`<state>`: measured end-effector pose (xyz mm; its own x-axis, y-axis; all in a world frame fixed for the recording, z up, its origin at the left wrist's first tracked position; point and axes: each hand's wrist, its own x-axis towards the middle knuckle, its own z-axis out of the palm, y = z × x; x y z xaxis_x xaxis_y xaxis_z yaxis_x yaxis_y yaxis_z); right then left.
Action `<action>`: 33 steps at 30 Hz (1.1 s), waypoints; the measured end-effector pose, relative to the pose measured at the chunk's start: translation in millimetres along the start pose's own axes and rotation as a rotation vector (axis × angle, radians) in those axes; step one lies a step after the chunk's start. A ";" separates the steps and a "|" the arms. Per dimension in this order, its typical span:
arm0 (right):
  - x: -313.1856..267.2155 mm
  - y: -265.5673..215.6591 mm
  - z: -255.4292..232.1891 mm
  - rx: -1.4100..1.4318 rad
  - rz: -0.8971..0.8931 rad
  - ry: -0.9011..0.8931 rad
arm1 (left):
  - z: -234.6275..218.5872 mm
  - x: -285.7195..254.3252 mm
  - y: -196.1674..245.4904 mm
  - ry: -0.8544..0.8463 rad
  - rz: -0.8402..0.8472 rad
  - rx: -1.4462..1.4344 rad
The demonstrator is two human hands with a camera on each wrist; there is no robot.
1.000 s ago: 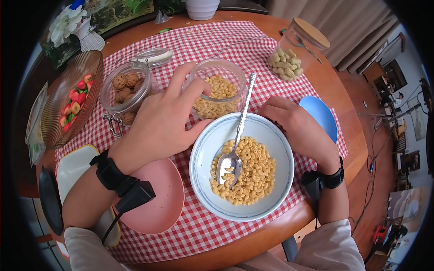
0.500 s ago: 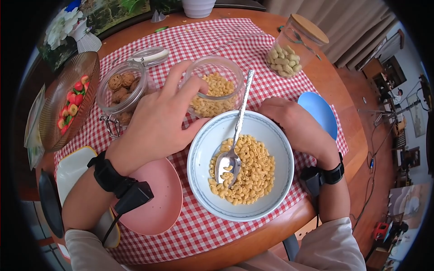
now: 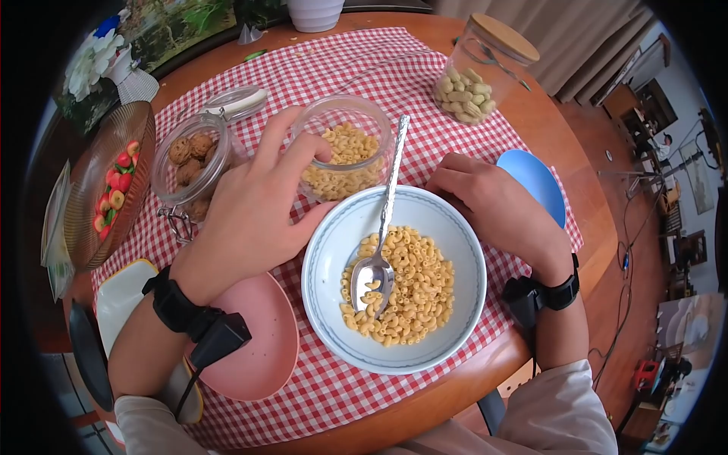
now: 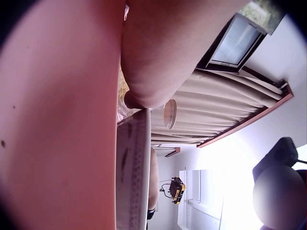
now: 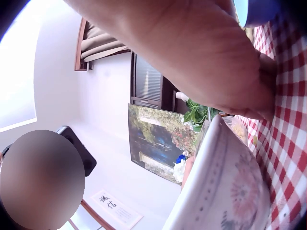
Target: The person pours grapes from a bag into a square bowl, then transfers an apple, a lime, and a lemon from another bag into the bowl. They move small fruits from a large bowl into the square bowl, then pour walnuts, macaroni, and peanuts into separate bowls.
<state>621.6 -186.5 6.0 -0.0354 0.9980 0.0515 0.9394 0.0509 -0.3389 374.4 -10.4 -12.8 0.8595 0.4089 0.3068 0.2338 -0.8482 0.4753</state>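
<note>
My left hand (image 3: pixel 256 201) is at the left side of a round glass jar of macaroni (image 3: pixel 343 163), fingers spread. One bent fingertip overlaps the jar's rim, and the thumb reaches toward the white bowl's edge. That bowl (image 3: pixel 319 299) has a blue band and holds more macaroni (image 3: pixel 417 284). A metal spoon (image 3: pixel 387 205) leans in it, its handle over the far rim. Beyond the bowl's right side, my right hand (image 3: pixel 493 201) rests on the checked cloth with fingers loosely bent, between bowl and blue plate (image 3: pixel 535 188). In the right wrist view its fingertips are at the cloth.
A glass jar of walnuts (image 3: pixel 191 163) stands at left, its lid (image 3: pixel 236 105) tipped back. Beyond are an amber bowl of red fruit (image 3: pixel 91 205) and, far right, a lidded peanut jar (image 3: pixel 470 83). A pink plate (image 3: pixel 258 341) and a white dish (image 3: pixel 125 292) lie near my left arm.
The whole scene has drifted slightly left in the head view. Both hands keep their places beside the jar and bowl, and the spoon stays in the bowl.
</note>
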 end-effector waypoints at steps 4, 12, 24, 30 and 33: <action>-0.8 0.7 -0.3 0.000 -0.012 0.025 | -0.3 -0.1 1.1 0.001 -0.004 0.005; -0.2 -0.3 0.1 -0.086 0.046 0.033 | 3.4 -0.6 -4.5 0.040 0.050 0.022; -4.4 -4.3 -15.3 0.870 0.000 0.150 | -2.5 -1.3 -1.5 -0.034 -0.017 0.030; 1.8 -20.8 1.1 0.582 0.162 -0.117 | 0.1 -1.0 -2.8 0.001 0.036 0.051; -0.9 -14.2 -6.1 0.728 0.172 -0.206 | 0.0 -1.1 -3.0 -0.007 0.024 0.051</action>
<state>610.4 -188.3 16.5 -0.0385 0.9771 -0.2093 0.4790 -0.1658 -0.8620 372.7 -8.3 -14.5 0.8682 0.3860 0.3117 0.2357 -0.8737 0.4256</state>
